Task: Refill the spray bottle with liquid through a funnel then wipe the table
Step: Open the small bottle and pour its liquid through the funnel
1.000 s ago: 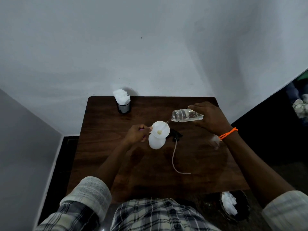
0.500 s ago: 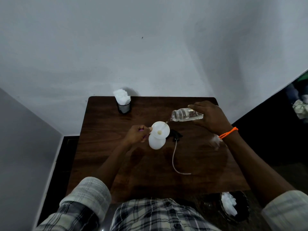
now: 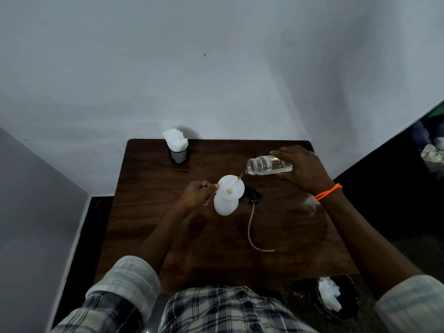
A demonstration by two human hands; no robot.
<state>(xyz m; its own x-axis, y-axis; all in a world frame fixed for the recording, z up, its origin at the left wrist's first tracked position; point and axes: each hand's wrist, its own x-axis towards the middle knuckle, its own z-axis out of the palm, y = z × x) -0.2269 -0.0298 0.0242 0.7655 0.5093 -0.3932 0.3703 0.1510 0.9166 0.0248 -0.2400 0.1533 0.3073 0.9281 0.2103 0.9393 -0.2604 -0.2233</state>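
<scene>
A white spray bottle (image 3: 225, 205) stands near the middle of the dark wooden table (image 3: 149, 236), with a white funnel (image 3: 231, 187) in its neck. My left hand (image 3: 199, 195) pinches the funnel's left rim. My right hand (image 3: 303, 169) grips a clear bottle (image 3: 268, 166) tipped almost flat, mouth to the left, and a thin stream of clear liquid runs from it into the funnel. The black spray head (image 3: 252, 195) lies on the table just right of the spray bottle, its long thin tube (image 3: 251, 234) curling toward me.
A black mesh cup of white tissues (image 3: 177, 147) stands at the table's far left edge. A crumpled clear wrapper (image 3: 311, 205) lies under my right wrist. A dark bin (image 3: 341, 299) with white waste sits on the floor at the near right. Walls close in behind and left.
The clear bottle has shifted slightly while pouring goes on. Both hands otherwise stay where they were.
</scene>
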